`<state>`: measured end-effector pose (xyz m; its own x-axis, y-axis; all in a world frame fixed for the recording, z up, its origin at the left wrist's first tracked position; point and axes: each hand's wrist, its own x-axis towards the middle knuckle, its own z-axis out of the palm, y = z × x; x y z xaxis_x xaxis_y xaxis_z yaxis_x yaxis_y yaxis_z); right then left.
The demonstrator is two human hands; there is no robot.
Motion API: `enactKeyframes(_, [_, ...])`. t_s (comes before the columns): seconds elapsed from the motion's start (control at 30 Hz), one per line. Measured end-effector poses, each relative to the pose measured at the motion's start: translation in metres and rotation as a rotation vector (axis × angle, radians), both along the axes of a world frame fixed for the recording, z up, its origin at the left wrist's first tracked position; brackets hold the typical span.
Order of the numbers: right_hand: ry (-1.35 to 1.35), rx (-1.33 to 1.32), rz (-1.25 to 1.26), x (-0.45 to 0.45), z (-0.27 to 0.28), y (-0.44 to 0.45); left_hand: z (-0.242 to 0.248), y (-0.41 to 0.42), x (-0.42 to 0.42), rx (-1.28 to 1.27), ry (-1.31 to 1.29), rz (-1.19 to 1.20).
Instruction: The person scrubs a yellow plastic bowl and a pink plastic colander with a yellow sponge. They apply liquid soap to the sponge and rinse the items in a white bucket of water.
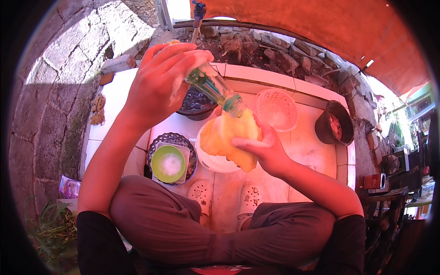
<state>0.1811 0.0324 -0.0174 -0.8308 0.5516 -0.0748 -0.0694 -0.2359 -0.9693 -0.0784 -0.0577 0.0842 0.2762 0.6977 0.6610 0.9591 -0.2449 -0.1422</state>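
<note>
My left hand [165, 82] is wrapped around a transparent bottle [215, 87] with a green band near one end. Suds coat its fingers. The bottle tilts down to the right, its banded end right at a yellow sponge [230, 134]. My right hand [268, 146] grips this sponge from the right side, with foam on the thumb. Below the sponge, partly hidden by it, stands a white basin [220, 165]. A green bowl [168, 163] with white foam inside rests on a squarish container in a dark perforated basket [192, 160].
Behind my left hand stands a dark basin [197, 103] of water. A perforated plastic basket [276, 110] and a dark bucket [335, 122] with something in it are farther right. A low tiled ledge [261, 75] borders the washing area, below a tap [198, 13]. My clogs [201, 196] are on the tiles.
</note>
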Motion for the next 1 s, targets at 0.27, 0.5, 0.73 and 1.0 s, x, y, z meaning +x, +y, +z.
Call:
enactKeyframes(0.27, [-0.008, -0.001, 0.002, -0.001, -0.003, 0.0, 0.0, 0.001, 0.0, 0.017, -0.001, -0.008])
enactKeyframes(0.5, [-0.003, -0.014, 0.013, -0.001, -0.004, -0.001, 0.001, 0.0, 0.0, 0.032, 0.011, -0.009])
enactKeyframes(0.73, [0.0, -0.026, 0.015, -0.001, -0.002, -0.001, 0.001, 0.0, -0.001, 0.019, -0.017, -0.013])
enactKeyframes(1.0, [0.086, -0.098, -0.027, 0.001, 0.011, -0.003, -0.013, 0.003, -0.002, -0.074, -0.107, -0.017])
